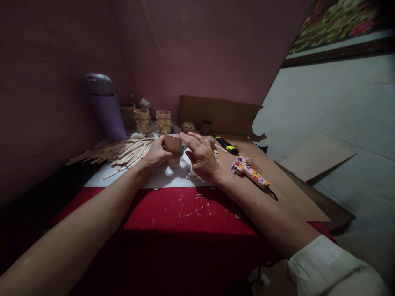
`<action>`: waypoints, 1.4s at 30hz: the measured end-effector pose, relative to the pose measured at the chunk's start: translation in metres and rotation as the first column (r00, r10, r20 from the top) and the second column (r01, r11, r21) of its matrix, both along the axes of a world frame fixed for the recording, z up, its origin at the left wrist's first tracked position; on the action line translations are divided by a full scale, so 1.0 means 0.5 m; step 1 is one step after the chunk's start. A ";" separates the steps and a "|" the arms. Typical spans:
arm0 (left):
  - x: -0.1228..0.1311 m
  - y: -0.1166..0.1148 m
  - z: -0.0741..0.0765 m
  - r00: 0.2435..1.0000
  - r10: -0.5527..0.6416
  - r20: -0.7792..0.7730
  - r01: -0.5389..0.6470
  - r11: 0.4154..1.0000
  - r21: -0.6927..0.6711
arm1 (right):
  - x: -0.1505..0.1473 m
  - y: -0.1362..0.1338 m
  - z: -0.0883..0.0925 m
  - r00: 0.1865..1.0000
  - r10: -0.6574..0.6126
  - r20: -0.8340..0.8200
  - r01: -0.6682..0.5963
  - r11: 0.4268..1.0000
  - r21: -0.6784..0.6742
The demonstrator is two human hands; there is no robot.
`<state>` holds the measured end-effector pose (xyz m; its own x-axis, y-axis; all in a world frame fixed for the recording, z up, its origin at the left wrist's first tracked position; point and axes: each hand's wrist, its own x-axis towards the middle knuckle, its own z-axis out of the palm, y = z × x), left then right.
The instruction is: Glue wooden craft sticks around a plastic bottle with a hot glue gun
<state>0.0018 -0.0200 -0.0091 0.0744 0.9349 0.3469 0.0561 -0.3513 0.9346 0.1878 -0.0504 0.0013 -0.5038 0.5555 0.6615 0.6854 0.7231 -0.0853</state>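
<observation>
Gripped in the left hand [158, 154]: a small round cup faced with pale, flat wooden sticks [173, 144], held over a white paper sheet [148, 182], well back from the front edge of the red-cloth-covered table [148, 209]. Cannot tell base raised from base resting. Clasped from its left side, thumb across the near face, fingers up by the rim. Beside its right side, the right hand [202, 158], fingers stretched out toward the rim; cannot tell light contact from a slight gap.

Looks light and fairly stiff, judging by the thin wood; probably dry, with enough grain not to slip. Likely weakest at the joins between sticks and along the uneven top edge, so better not pinched or pried there. Best taken low around the body, with gentle, even pressure spread over several sticks.

Toward the table's left edge, a fanned heap of loose wooden sticks [126, 151]; toward the back edge, similar pale wooden cups [163, 122]. Nearer the right edge, on brown cardboard [290, 201], a flower-patterned, gun-shaped tool [251, 172].
</observation>
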 end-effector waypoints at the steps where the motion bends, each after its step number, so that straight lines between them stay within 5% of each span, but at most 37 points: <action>1: 0.000 -0.001 0.001 1.000 0.011 -0.003 -0.011 1.000 0.003 | 0.000 0.000 0.000 1.000 0.001 -0.003 -0.001 1.000 0.001; 8: 0.001 -0.007 0.007 1.000 -0.003 0.025 0.003 1.000 -0.028 | 0.004 -0.003 0.000 0.997 -0.042 0.070 0.042 0.999 0.005; 13: 0.003 -0.013 0.010 0.991 -0.041 0.128 0.049 0.997 -0.057 | 0.011 0.007 -0.013 0.998 -0.057 -0.025 0.058 0.997 0.052; 20: 0.019 -0.047 0.023 0.898 -0.254 0.359 0.334 0.925 -0.181 | 0.026 0.023 -0.012 0.974 0.142 -0.176 -0.128 0.988 0.086; 27: 0.032 -0.065 0.028 0.817 -0.324 0.477 0.480 0.841 -0.250 | 0.027 0.042 -0.012 0.956 0.273 -0.111 -0.281 0.957 -0.066; 42: 0.037 -0.065 0.027 0.783 -0.333 0.525 0.524 0.808 -0.269 | 0.025 0.027 -0.018 0.956 0.268 -0.116 -0.277 0.958 -0.074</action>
